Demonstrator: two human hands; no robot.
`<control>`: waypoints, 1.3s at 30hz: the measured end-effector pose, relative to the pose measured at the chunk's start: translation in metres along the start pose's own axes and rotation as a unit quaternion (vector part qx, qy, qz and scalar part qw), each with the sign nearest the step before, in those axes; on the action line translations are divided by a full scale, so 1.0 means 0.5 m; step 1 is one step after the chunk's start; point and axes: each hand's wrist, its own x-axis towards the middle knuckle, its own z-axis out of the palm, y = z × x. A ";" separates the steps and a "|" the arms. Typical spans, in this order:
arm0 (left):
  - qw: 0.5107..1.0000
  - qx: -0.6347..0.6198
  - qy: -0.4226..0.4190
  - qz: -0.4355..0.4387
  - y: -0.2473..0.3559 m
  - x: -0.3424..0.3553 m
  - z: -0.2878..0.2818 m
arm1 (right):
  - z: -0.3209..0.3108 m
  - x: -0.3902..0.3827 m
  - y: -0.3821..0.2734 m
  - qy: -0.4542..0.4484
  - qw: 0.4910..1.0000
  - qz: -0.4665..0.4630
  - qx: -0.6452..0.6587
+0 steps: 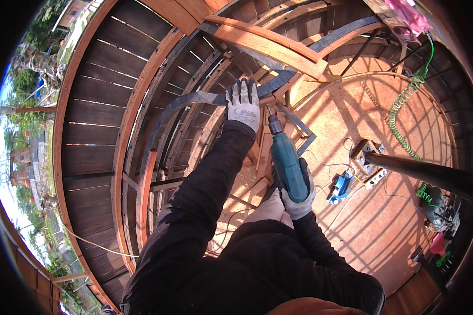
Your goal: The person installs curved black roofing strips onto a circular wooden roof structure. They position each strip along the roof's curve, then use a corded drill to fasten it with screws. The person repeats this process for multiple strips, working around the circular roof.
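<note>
My left hand, in a white-and-grey work glove, lies with its fingers stretched out over a dark curved bar. That bar bends down to the left and continues to the right past my fingertips. Gripped in my gloved right hand is a teal power drill. Its dark chuck points up and forward toward the reddish wood under the bar, just right of my left hand. Whether the drill's tip touches the wood, I cannot tell.
Loose reddish planks lie across the framework ahead. Dark slatted boards form the curved wall at left. On the sunlit floor at right are a blue tool, power sockets and cords. A coiled green hose hangs beyond a dark post.
</note>
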 end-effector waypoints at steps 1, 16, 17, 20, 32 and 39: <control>1.000 -0.001 -0.004 -0.002 0.001 -0.001 -0.001 | 0.000 -0.001 -0.001 -0.008 1.000 0.012 0.009; 0.998 -0.061 0.007 0.012 -0.002 0.000 -0.016 | -0.007 0.002 -0.002 -0.031 0.995 0.081 0.045; 0.998 -0.068 0.010 0.009 -0.002 -0.001 -0.015 | -0.009 0.002 -0.001 -0.041 0.996 0.073 0.043; 0.998 -0.069 0.004 0.008 0.001 -0.001 -0.016 | -0.010 0.000 0.007 -0.042 0.997 0.048 0.044; 0.997 -0.078 0.015 0.008 -0.002 0.001 -0.013 | -0.016 0.012 0.005 -0.042 0.999 0.025 0.000; 0.997 -0.075 -0.004 0.005 -0.001 0.000 -0.014 | -0.018 0.008 0.003 -0.050 0.999 0.010 -0.010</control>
